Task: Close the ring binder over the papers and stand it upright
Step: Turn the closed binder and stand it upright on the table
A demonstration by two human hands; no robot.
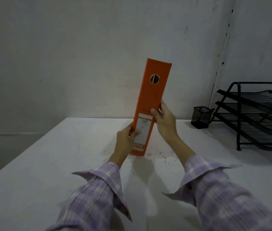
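While both hands grip it, we find the orange ring binder closed and standing on end on the white table.

We note its spine faces the camera, leaning slightly right at the top, its lower end touching the tabletop. The left hand clasps the lower left edge, thumb on the spine label; the right hand clasps the right edge higher up. A black mesh pen cup and stacked tray rack stand well apart, at right.

Lilac plaid sleeves; loose unbuttoned cuffs
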